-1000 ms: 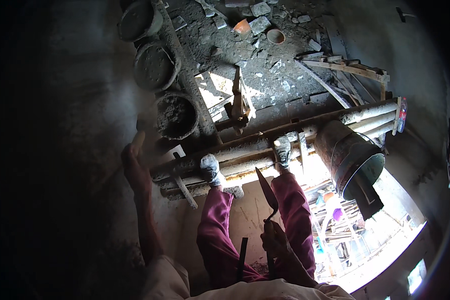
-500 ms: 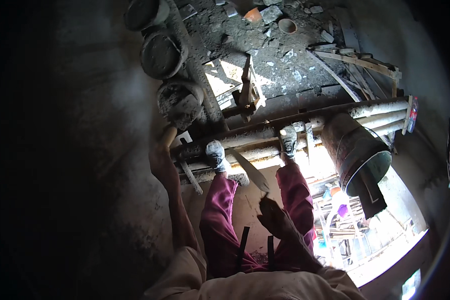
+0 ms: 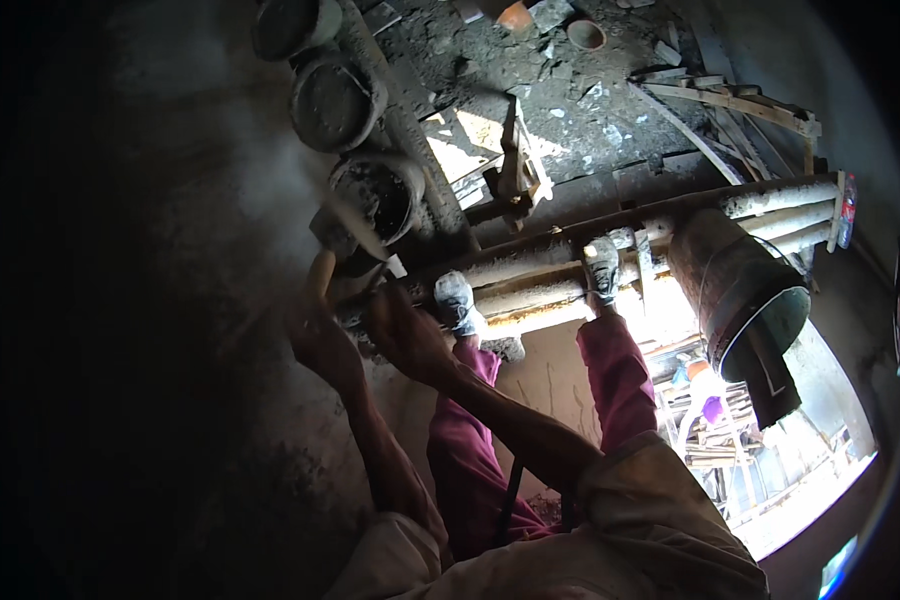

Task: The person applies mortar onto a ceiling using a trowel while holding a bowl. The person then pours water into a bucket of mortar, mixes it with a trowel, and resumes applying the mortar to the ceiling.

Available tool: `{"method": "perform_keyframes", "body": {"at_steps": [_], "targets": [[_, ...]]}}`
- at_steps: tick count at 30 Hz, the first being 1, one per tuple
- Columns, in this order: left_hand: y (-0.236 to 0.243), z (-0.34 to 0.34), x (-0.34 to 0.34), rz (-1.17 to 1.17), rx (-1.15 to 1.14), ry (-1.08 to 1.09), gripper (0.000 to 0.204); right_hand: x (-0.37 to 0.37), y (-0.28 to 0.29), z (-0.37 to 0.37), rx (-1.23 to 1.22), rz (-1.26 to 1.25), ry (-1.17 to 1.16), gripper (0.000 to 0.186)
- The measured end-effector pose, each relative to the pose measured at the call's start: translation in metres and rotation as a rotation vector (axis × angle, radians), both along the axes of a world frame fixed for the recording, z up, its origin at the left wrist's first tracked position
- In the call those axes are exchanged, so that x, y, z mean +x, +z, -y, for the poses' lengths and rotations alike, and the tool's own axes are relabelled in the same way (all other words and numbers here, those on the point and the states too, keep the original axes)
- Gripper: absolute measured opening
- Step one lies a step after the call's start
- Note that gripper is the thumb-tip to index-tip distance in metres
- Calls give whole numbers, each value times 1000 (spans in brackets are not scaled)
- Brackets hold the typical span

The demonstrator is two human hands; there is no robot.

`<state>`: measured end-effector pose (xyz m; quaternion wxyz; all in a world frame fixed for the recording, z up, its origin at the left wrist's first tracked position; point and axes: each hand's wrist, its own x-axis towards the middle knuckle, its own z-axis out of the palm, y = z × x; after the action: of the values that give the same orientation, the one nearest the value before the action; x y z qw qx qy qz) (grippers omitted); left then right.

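My left hand (image 3: 325, 340) grips the wooden handle (image 3: 321, 272) of a tool with a dark flat head (image 3: 330, 237), held by the wall below the nearest mortar bucket (image 3: 401, 185). My right hand (image 3: 405, 330) is closed on a trowel (image 3: 360, 225); its blade is motion-blurred, over the tool's head and the bucket's left side. Two further mortar buckets (image 3: 332, 108) stand behind, in a row on a grimy plank (image 3: 425, 175). My feet (image 3: 455, 298) rest on several horizontal poles (image 3: 530, 295); my legs wear magenta trousers.
An upturned-sideways bucket (image 3: 715, 275) lies on the poles at right, near a plastic bottle (image 3: 847, 210). Wooden framing (image 3: 730, 100) and rubble (image 3: 580, 110) with an orange object (image 3: 515, 18) are beyond. A bright opening (image 3: 730, 450) below right shows timber underneath. A plastered wall (image 3: 190, 250) fills the left.
My right hand has swung up and left with the trowel, from between my legs to beside my left hand. The left tool moved up and right toward the nearest bucket, then slightly down. The view shifted.
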<state>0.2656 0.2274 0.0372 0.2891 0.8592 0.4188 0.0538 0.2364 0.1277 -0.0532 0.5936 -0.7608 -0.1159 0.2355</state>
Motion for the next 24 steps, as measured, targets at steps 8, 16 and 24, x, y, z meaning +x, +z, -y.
{"method": "perform_keyframes", "body": {"at_steps": [8,16,24], "targets": [[-16,-38,-36,69,72,-12,20,-10,2,-27,161,203,-180,32],[-5,-51,-39,-26,186,59,29,-34,30,-36,79,-502,-79,46],[-58,-23,-39,38,154,-76,32,-101,-27,59,-170,-330,60,23]]}}
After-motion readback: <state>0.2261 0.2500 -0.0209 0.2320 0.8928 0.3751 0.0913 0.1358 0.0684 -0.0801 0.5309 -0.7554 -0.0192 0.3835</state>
